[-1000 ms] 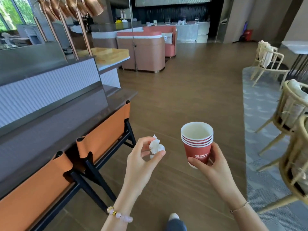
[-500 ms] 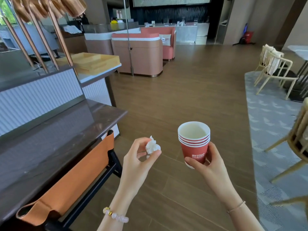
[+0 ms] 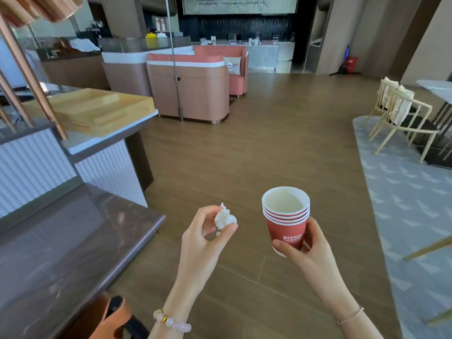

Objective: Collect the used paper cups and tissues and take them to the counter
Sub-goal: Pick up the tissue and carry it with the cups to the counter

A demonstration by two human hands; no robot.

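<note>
My right hand (image 3: 307, 245) grips a stack of several nested red paper cups (image 3: 286, 216), upright, the top one empty and white inside. A crumpled white tissue (image 3: 223, 217) is pinched between the thumb and fingertips of my left hand (image 3: 204, 238). Both hands are held out in front of me over the wooden floor. The dark brown counter (image 3: 80, 243) runs along my left, its rounded end just left of my left hand.
A wooden tray (image 3: 97, 111) sits on a higher white ledge at the left. Pink booth seating (image 3: 193, 89) stands ahead. An orange stool back (image 3: 110, 319) is at the bottom left. Pale wooden chairs (image 3: 401, 118) stand on a grey carpet (image 3: 411, 204) at the right.
I have walked forward along the counter; the orange stools have slid behind me and the counter's end is now beside my left hand. Both hands still hold the same things.
</note>
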